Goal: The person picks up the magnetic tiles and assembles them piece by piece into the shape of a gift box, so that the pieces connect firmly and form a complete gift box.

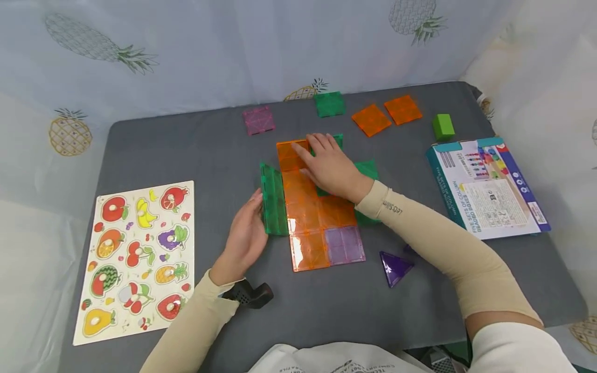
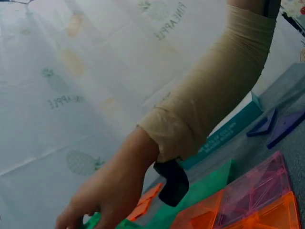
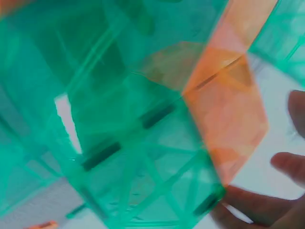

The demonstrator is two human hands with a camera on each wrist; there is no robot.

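Observation:
Translucent square magnetic tiles form a flat patch: several orange tiles (image 1: 300,194) with a lilac tile (image 1: 345,245) at the near right corner. Along its left side a strip of green tiles (image 1: 274,199) stands tilted up. My left hand (image 1: 244,235) has its palm toward that strip, fingertips at its outer edge. My right hand (image 1: 333,166) reaches over the far end of the patch and grips a green tile (image 1: 339,140); its thumb and fingers bend around green in the left wrist view. In the right wrist view, green tiles (image 3: 157,181) adjoin an orange tile (image 3: 228,119) close up.
Loose tiles lie toward the back: a pink one (image 1: 259,120), a green one (image 1: 329,104) and two orange ones (image 1: 371,120). A fruit puzzle board (image 1: 135,259) is at left. On the right are a toy box (image 1: 489,189), a green block (image 1: 443,127) and a purple triangle (image 1: 395,268).

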